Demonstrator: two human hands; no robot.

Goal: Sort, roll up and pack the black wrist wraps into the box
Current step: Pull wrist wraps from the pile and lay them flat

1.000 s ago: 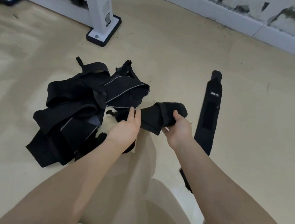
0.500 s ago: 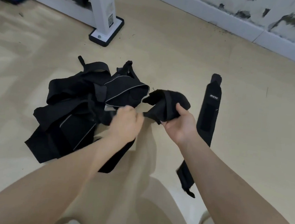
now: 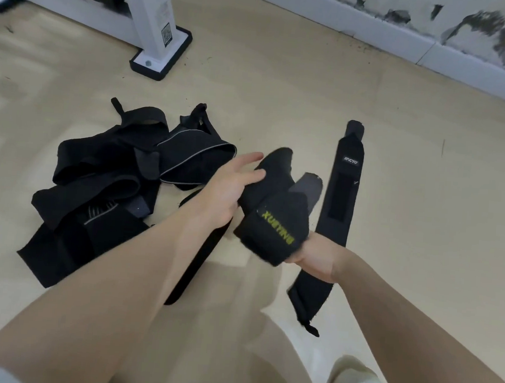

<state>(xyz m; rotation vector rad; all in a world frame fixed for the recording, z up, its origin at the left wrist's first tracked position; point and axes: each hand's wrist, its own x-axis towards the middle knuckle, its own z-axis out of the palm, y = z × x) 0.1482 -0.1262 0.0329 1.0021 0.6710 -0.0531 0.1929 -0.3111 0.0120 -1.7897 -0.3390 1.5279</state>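
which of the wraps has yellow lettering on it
The wrap in the right hand, the folded wrap. The flat wrap on the floor carries white lettering; the pile shows none.

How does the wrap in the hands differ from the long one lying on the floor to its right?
The held wrap is bunched and lifted between the left hand and right hand; the floor wrap lies flat and stretched out, untouched. The held wrap has yellow lettering, the floor wrap a small white logo. Both are black.
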